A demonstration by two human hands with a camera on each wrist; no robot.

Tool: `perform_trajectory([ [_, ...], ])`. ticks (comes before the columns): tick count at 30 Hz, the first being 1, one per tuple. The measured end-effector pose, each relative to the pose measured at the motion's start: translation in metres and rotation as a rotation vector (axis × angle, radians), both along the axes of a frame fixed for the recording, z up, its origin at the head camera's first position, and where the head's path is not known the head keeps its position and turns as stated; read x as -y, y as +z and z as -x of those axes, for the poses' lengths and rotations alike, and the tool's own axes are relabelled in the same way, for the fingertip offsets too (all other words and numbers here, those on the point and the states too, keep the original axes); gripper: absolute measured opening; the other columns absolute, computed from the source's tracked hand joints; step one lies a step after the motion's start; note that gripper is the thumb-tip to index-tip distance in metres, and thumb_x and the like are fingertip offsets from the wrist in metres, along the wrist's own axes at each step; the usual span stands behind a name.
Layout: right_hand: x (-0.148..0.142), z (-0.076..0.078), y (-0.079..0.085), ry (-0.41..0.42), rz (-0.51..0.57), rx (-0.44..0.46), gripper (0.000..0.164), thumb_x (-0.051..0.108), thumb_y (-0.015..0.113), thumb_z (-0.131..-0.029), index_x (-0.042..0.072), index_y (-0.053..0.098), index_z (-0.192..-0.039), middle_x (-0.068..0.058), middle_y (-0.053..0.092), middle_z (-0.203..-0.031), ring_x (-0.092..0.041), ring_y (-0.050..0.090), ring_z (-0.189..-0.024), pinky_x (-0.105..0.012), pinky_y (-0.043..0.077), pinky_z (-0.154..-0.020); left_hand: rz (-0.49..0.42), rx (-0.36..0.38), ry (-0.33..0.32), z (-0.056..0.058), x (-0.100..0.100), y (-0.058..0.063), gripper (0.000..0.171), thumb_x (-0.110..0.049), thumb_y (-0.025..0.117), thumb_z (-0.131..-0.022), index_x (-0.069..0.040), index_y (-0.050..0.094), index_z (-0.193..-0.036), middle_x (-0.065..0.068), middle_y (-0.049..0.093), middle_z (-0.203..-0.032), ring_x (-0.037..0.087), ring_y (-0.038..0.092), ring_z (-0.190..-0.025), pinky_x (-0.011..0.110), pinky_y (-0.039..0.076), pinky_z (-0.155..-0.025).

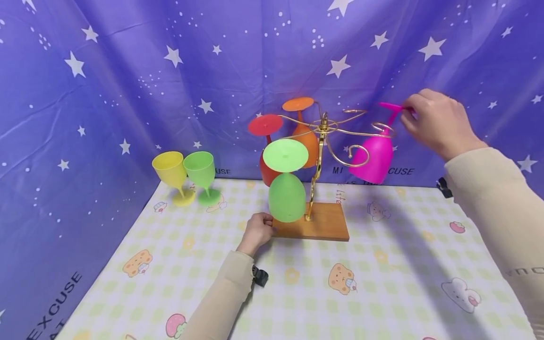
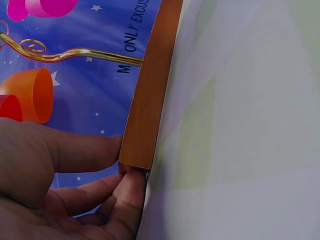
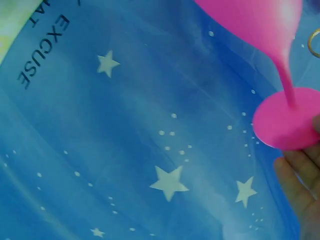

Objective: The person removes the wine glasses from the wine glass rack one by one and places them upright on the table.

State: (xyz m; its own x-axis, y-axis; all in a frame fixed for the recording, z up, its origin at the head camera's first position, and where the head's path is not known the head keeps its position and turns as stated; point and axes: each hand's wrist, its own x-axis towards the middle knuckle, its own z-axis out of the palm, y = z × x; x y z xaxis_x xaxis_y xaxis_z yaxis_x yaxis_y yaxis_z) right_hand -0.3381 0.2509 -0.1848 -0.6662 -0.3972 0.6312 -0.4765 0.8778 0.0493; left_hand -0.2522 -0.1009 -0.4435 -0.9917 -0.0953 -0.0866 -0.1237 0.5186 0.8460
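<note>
A purple curtain (image 1: 255,56) with white stars stands behind everything. In front of it is the counter (image 1: 297,302), which has a pale green and white check with small cartoon pictures. On the counter stands a gold rack (image 1: 318,165), and its post rises from a wooden base (image 1: 331,222). A red goblet (image 1: 267,167), an orange goblet (image 1: 308,144) and a hanging green goblet (image 1: 287,198) are upside down on its left side. A yellow goblet (image 1: 169,170) and a second green goblet (image 1: 200,170) stand upright near the left back corner, just beside each other. The pink goblet (image 1: 376,158) is at the right side of the rack, upside down and tilted, with its stem close to a wire loop; I cannot tell if the stem is inside. About the hands: the right hand (image 1: 437,120) pinches the foot of the pink goblet, and the left hand (image 1: 257,231) grips the wooden base at its left end, between thumb and fingers.
</note>
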Motion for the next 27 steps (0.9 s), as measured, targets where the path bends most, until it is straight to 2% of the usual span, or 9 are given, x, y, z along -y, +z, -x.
perform_trajectory([
  [5,-0.009,-0.01,-0.021,0.053,0.095,-0.104,0.014,0.005,0.054,-0.086,-0.004,0.062,-0.093,-0.019,0.055,-0.083,-0.038,0.05,-0.076,-0.056,0.041,-0.066,0.005,0.01,-0.001,0.0,0.0,0.0,0.031,-0.002,0.071,-0.079,0.002,0.064,-0.108,0.008,0.065,-0.093,0.021,0.061,-0.085,0.035,0.051,-0.078],
  [12,-0.015,-0.026,-0.054,0.067,0.206,-0.199,0.016,0.006,0.055,-0.086,-0.005,0.065,-0.092,-0.019,0.056,-0.083,-0.036,0.053,-0.075,-0.056,0.041,-0.063,0.002,-0.003,0.0,0.001,0.001,-0.002,0.028,-0.001,0.071,-0.078,0.002,0.065,-0.106,0.008,0.065,-0.092,0.021,0.062,-0.085,0.034,0.052,-0.076],
  [27,-0.013,-0.061,-0.115,0.065,0.302,-0.171,0.012,0.006,0.059,-0.084,-0.002,0.067,-0.089,-0.016,0.06,-0.08,-0.03,0.055,-0.073,-0.051,0.042,-0.062,-0.022,-0.001,0.0,-0.001,-0.001,-0.001,0.028,0.0,0.072,-0.078,0.002,0.066,-0.105,0.009,0.067,-0.092,0.022,0.063,-0.086,0.035,0.052,-0.079],
])
